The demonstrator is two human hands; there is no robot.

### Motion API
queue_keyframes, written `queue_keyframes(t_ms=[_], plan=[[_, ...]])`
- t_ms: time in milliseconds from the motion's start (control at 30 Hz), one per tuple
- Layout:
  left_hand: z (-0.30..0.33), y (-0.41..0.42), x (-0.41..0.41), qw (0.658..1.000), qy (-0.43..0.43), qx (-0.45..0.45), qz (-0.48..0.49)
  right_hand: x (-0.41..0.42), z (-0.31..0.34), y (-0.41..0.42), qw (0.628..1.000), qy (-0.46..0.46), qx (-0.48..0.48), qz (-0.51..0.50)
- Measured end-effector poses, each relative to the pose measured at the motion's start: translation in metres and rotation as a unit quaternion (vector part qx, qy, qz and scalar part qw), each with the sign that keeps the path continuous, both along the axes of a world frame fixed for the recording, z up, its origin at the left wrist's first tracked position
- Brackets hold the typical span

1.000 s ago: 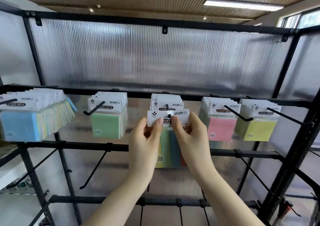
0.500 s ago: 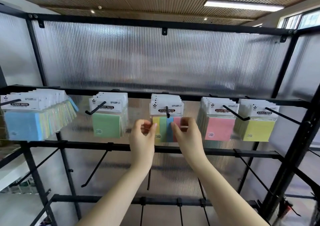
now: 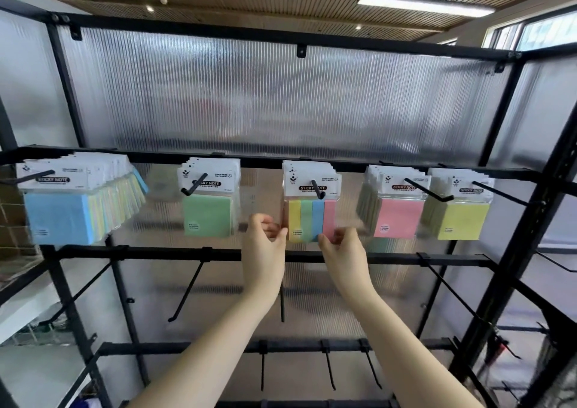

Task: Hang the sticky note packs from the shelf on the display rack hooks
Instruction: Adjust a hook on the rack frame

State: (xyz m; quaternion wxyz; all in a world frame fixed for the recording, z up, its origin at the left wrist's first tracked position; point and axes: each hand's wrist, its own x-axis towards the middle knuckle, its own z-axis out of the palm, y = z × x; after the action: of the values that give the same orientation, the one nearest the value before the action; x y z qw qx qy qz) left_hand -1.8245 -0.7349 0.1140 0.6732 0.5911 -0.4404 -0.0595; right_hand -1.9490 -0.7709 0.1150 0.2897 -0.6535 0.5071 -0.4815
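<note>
At the lower corners of the striped pack (image 3: 311, 220) we are keeping both hands: our left hand (image 3: 264, 245) is curling loosely beside the yellow edge, fingers bent and, as far as we can tell, holding nothing, while our right hand (image 3: 343, 248) is pinching the bottom corner under the pink stripe. That pack is hanging on the middle hook (image 3: 318, 189), in front of others of its kind, its white header card threaded over the black prong.

We are judging this step as settling the pack: to do it well we should be nudging it gently back along the prong so the header sits square and flush with those behind, then letting go without tugging it forward.

Further out, we are seeing a green pack (image 3: 208, 215) on the hook to the left and a thick fanned row fronted by a blue pack (image 3: 57, 218) beyond it; to the right, a pink pack (image 3: 398, 218) and a yellow pack (image 3: 462, 221) are hanging close together. Bare hooks (image 3: 187, 292) are jutting from the rail below, near our wrists, and could be catching a sleeve or arm as we are drawing back. The black rack frame (image 3: 515, 207) is standing at the right.
</note>
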Motion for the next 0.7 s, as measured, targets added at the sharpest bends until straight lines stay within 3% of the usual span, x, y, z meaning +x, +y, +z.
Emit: queue_keyframes(t_ms=[133, 300, 433, 567, 700], plan=[[-0.016, 0.021, 0.017, 0.996, -0.045, 0.066, -0.04, -0.001, -0.025, 0.021, 0.993, 0.08, 0.088, 0.005], [-0.035, 0.063, 0.055, 0.967, -0.186, 0.162, -0.067, 0.034, -0.036, 0.057, 0.988, 0.13, 0.078, 0.018], [-0.038, 0.109, 0.113, 0.941, -0.273, 0.199, -0.028, 0.102, -0.03, 0.088, 0.98, 0.187, 0.005, 0.061], [-0.033, 0.166, 0.185, 0.907, -0.347, 0.231, 0.056, 0.188, -0.025, 0.127, 0.947, 0.255, -0.137, 0.137], [-0.028, 0.228, 0.252, 0.89, -0.331, 0.27, 0.159, 0.272, -0.023, 0.173, 0.908, 0.262, -0.233, 0.229]])
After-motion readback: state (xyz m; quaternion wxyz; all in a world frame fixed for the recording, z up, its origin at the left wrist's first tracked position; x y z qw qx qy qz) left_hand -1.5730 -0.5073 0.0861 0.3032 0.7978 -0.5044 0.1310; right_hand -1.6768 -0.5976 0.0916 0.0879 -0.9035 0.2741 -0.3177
